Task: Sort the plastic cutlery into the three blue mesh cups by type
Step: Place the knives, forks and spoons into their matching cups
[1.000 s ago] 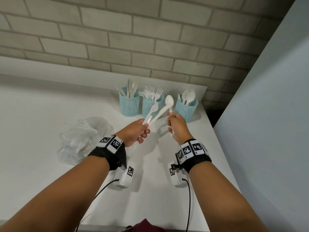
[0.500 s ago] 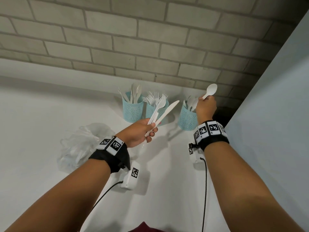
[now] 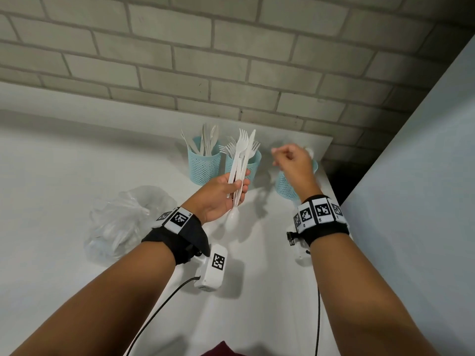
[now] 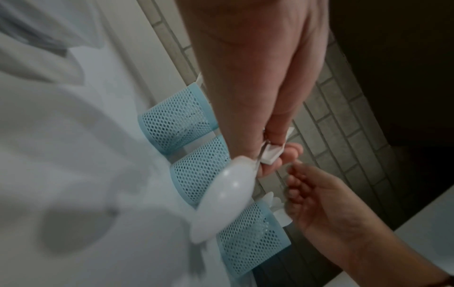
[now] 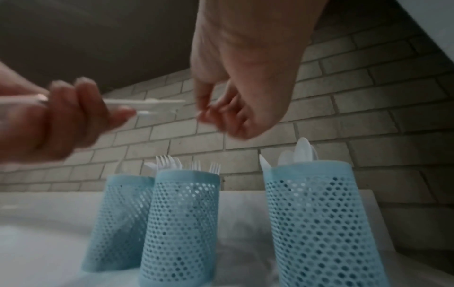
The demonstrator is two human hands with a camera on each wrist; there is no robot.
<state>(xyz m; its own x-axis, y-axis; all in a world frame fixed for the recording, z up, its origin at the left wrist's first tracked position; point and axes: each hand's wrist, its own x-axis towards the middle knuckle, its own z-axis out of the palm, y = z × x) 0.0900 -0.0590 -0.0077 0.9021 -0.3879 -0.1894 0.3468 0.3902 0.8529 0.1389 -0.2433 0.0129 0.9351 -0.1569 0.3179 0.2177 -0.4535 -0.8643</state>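
Observation:
Three blue mesh cups stand in a row by the brick wall: the left cup [image 3: 204, 164] holds knives, the middle cup [image 3: 253, 163] forks, the right cup [image 3: 284, 187] spoons [image 5: 303, 149]. My left hand [image 3: 237, 185] grips a bundle of white cutlery [image 3: 241, 155] in front of the middle cup: a fork and a knife point up, and a spoon's bowl [image 4: 226, 198] hangs below the palm. My right hand [image 3: 288, 159] hovers above the right cup with its fingers loosely curled and nothing in them. In the right wrist view the right hand [image 5: 236, 112] is just right of the bundle's tips [image 5: 157, 103].
A crumpled clear plastic bag [image 3: 123, 222] with more white cutlery lies on the white table [image 3: 64, 176] left of my left wrist. The table's right edge runs close to the right cup, beside a grey wall panel [image 3: 416, 176]. The brick wall [image 3: 231, 60] stands behind the cups.
My right hand carried a spoon over to the right cup, let it go, and now comes back leftward empty. My left hand raised its bundle more upright.

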